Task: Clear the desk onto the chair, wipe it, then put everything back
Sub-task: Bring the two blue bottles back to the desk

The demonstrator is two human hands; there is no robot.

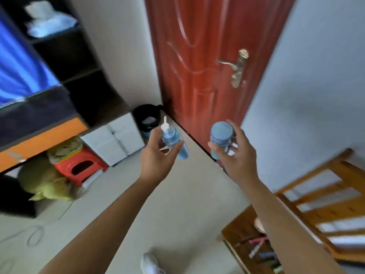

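– Two bottles are held, one to each grip?
– Yes. A pale blue pump bottle (pixel 174 142) with a white pump head is clasped in the left grip (pixel 158 155). Fingers and thumb are curled round its body, and it is tilted, with the pump pointed up and to the left. A blue-lidded bottle (pixel 221 137) is enclosed by the right grip (pixel 236 155), with the thumb set on the near side and the fingers wrapped round the far side. It is kept roughly upright.
– Where are they carried?
– Both are held out in the air over the pale floor (pixel 177 214), before a red door (pixel 197 66), and apart from each other.
– And the chair?
– A wooden chair (pixel 239 228) is seen at lower right, partly covered by the right forearm. Coloured pens (pixel 260 247) are laid on its seat. Much is blurred.
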